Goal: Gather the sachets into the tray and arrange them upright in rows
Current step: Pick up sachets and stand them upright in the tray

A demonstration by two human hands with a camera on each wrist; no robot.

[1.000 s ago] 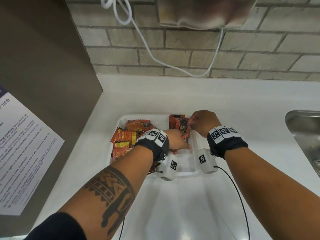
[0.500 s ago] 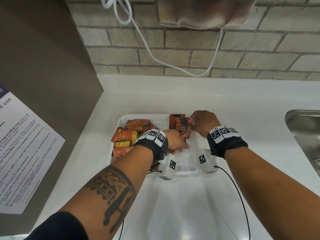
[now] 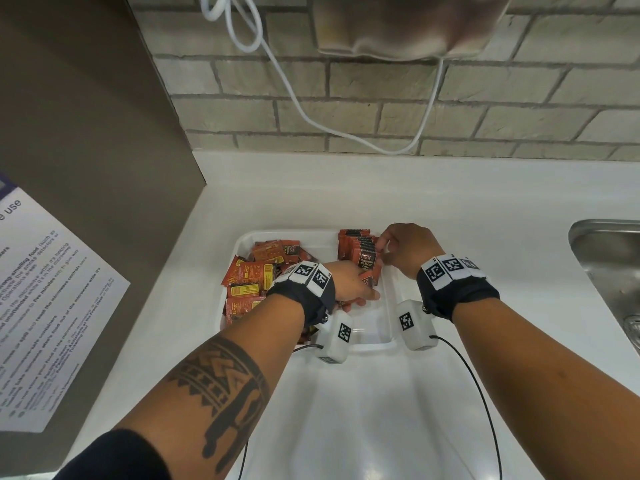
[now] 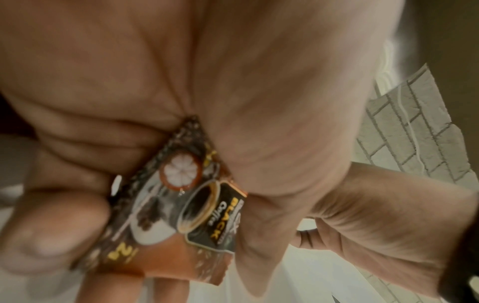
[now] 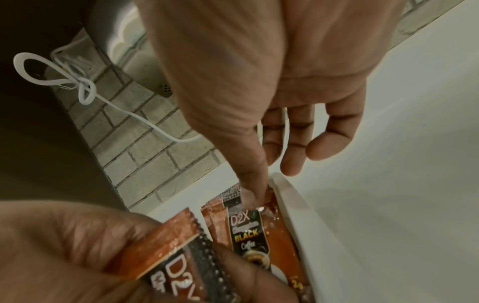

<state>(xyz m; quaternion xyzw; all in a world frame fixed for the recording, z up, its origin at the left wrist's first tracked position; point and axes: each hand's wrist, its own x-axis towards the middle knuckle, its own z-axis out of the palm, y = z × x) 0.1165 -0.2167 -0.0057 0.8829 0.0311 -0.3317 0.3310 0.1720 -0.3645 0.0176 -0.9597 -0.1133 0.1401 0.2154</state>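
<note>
Left hand (image 3: 349, 287) pinches one sachet (image 4: 181, 215); right hand (image 3: 407, 247), loose, touches row (image 3: 358, 249) at tray (image 3: 374, 346) wall. Perhaps eight upright; near end bare.

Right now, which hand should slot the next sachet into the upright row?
Probably left. The left hand grips a sachet just in front of the upright row in the tray; the right hand is busy, its thumb pressing the row's front sachet.
</note>
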